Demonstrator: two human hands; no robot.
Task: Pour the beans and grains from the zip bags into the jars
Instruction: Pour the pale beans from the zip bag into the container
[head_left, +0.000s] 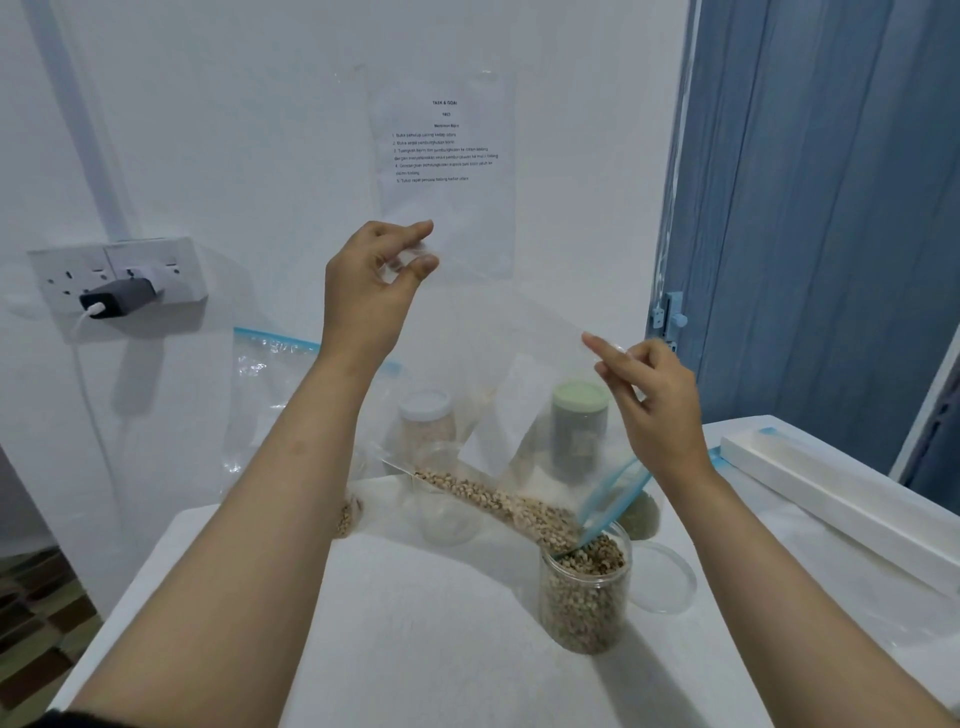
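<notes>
White wall and a white table (441, 623) frame the scene, with a printed sheet (444, 150) taped up behind. The person's left hand (371, 280) pinches one bottom corner of a clear zip bag (498, 364) between thumb and fingertips, raised high; the right hand (652, 400) pinches the other bottom corner, lower and to the right. Below both sets of fingers the bag hangs upside down, its long axis slanting down and rightward from the left fingers to the blue zip mouth (610, 499), which dips into the open jar (584, 597). Beans (498, 501) lie along the bag's lower fold, below and between the hands, apparently sliding toward the mouth. The jar sits almost straight below the right fingers, nearly full. Its lid (670, 582) lies just beside it. Two closed jars (579, 421) stand behind. Emptying the rest probably turns on lifting the left corner further, steepening that slant.
</notes>
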